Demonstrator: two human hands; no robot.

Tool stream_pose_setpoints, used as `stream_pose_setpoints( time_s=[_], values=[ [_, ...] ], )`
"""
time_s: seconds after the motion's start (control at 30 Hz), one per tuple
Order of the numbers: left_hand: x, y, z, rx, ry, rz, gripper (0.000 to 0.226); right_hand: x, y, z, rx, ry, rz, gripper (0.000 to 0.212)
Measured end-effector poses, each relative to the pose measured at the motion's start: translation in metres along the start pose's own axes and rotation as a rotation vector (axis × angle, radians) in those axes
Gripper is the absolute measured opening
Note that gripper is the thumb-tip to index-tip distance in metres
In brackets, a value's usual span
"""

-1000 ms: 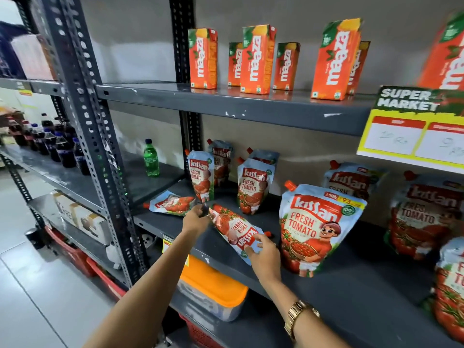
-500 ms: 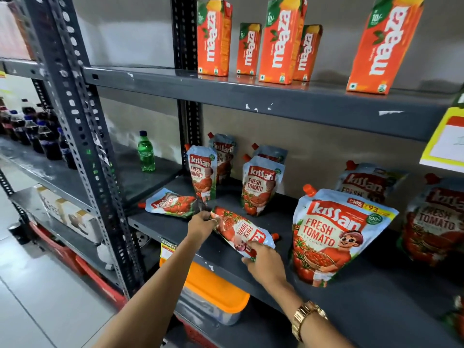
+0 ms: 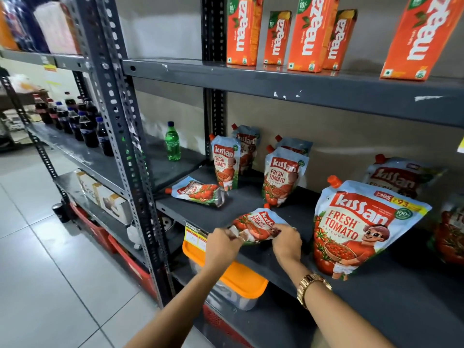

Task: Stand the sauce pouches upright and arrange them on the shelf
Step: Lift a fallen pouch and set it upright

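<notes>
A small Kissan tomato sauce pouch (image 3: pixel 256 223) is at the front edge of the grey middle shelf (image 3: pixel 200 214), its red cap pointing away from me. My left hand (image 3: pixel 222 243) grips its bottom left corner and my right hand (image 3: pixel 286 241) grips its bottom right. Another small pouch (image 3: pixel 197 192) lies flat to the left. Two small pouches (image 3: pixel 224 167) (image 3: pixel 281 178) stand upright behind, each with one more behind it. A large pouch (image 3: pixel 361 227) stands to the right, with others beyond it.
Orange Maaza juice cartons (image 3: pixel 311 33) line the upper shelf. A green bottle (image 3: pixel 172 141) and dark cola bottles (image 3: pixel 82 124) stand on the left bay. An orange-lidded tub (image 3: pixel 241 280) sits on the shelf below. A perforated upright post (image 3: pixel 125 146) divides the bays.
The pouch was turned from lying diagonally on the shelf so its cap now points to the back. My right hand has shifted from the cap end to the bottom edge. The view moved closer.
</notes>
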State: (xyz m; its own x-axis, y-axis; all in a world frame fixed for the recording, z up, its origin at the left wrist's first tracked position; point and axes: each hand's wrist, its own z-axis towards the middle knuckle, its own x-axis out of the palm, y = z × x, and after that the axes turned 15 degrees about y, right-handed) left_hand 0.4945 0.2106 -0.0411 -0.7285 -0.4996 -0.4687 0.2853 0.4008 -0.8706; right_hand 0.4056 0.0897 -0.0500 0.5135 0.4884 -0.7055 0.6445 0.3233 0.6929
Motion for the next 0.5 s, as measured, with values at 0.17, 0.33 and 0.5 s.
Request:
stream_pose_setpoints(
  time_s=[0.17,0.33,0.5],
  values=[
    [-0.01,0.004,0.001,-0.042,0.04,-0.092,0.038,0.011,0.004,0.0,0.103,-0.172,0.275,0.059],
    [-0.019,-0.012,0.009,-0.039,-0.146,-0.202,0.042,0.011,0.016,0.0,0.291,-0.267,0.66,0.051],
    [-0.024,-0.018,0.022,-0.189,0.028,-0.188,0.032,0.005,0.024,0.003,0.42,-0.244,0.851,0.051]
  ],
)
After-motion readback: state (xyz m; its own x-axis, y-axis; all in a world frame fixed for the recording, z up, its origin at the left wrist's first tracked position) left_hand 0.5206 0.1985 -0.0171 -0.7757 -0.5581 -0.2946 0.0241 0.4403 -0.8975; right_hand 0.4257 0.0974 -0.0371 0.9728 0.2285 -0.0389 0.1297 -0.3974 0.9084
